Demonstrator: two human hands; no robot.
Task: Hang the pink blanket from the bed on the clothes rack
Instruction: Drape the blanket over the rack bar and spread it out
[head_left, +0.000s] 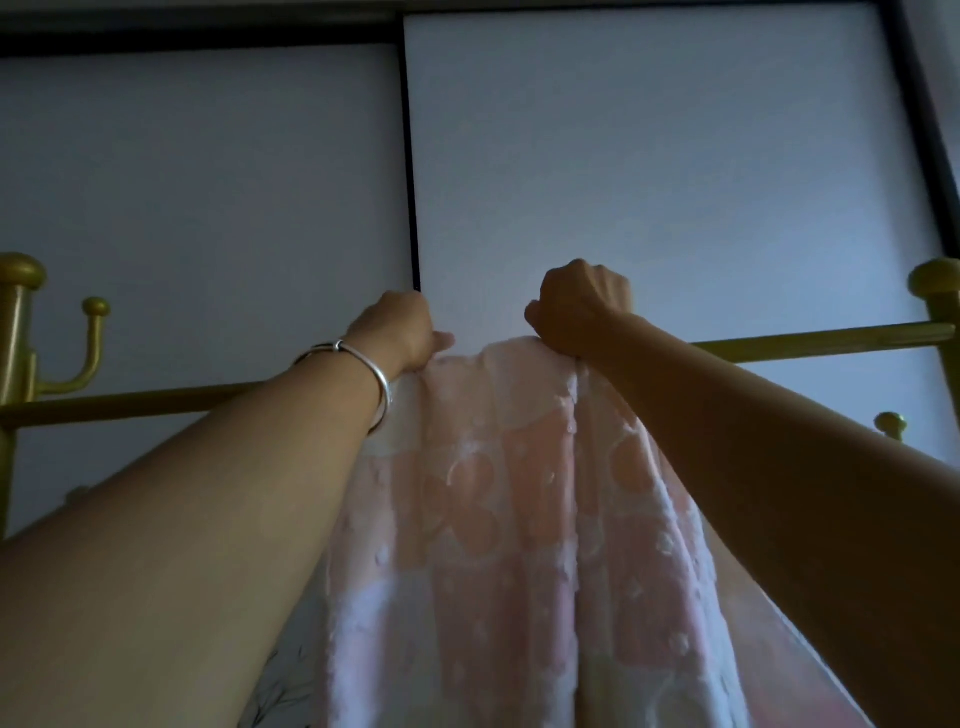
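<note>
The pink blanket (498, 519), patterned with white raised dots and round shapes, hangs down in folds from the gold horizontal bar (810, 345) of the clothes rack. Its top edge is bunched at the bar between my hands. My left hand (400, 330), with a silver bangle on the wrist, grips the blanket's top left edge at the bar. My right hand (579, 306) is closed in a fist on the top right edge, just above the bar. The bar's middle is hidden behind the blanket and my hands.
The rack's gold left post (18, 332) carries a curved hook (88, 338); the right post (937, 296) has a small knob (889, 423) lower down. Behind the rack are pale panels with a dark frame (410, 156). A floral-patterned fabric (280, 675) shows at the bottom left.
</note>
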